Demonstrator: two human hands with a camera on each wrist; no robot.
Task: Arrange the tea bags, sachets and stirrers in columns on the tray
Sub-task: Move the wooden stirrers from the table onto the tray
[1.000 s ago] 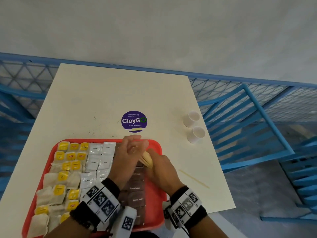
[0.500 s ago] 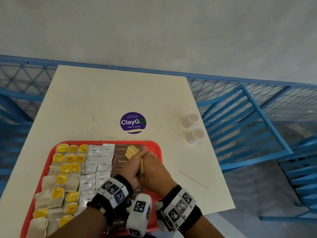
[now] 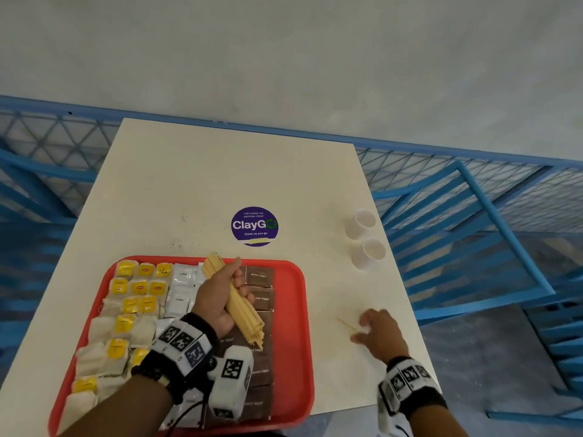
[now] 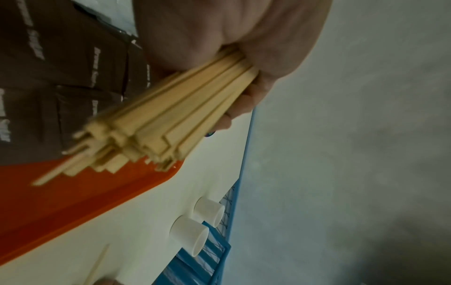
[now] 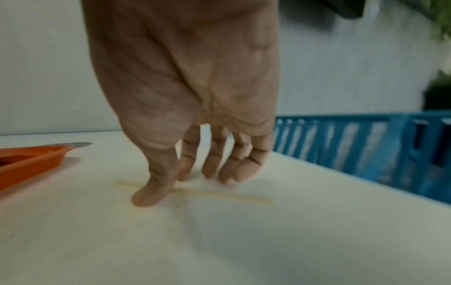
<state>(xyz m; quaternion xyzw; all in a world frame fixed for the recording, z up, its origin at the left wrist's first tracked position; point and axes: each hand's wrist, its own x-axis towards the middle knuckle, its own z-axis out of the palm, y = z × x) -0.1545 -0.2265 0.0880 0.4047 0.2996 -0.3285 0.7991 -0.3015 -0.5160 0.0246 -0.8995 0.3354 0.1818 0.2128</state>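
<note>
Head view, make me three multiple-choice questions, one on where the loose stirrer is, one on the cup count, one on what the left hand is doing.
1. The single stirrer lies:
A on the tray
B on the table right of the tray
C in a cup

2. White cups on the table:
A one
B two
C four

3. The left hand:
A grips the stirrer bundle
B lies flat, empty
C holds a sachet

Answers: B, it lies on the bare table by the right hand; B, two stand side by side; A, fingers wrap the bundle.

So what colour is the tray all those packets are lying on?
The tray is red, looking more orange-red in the wrist views; it shows best in the head view.
</note>
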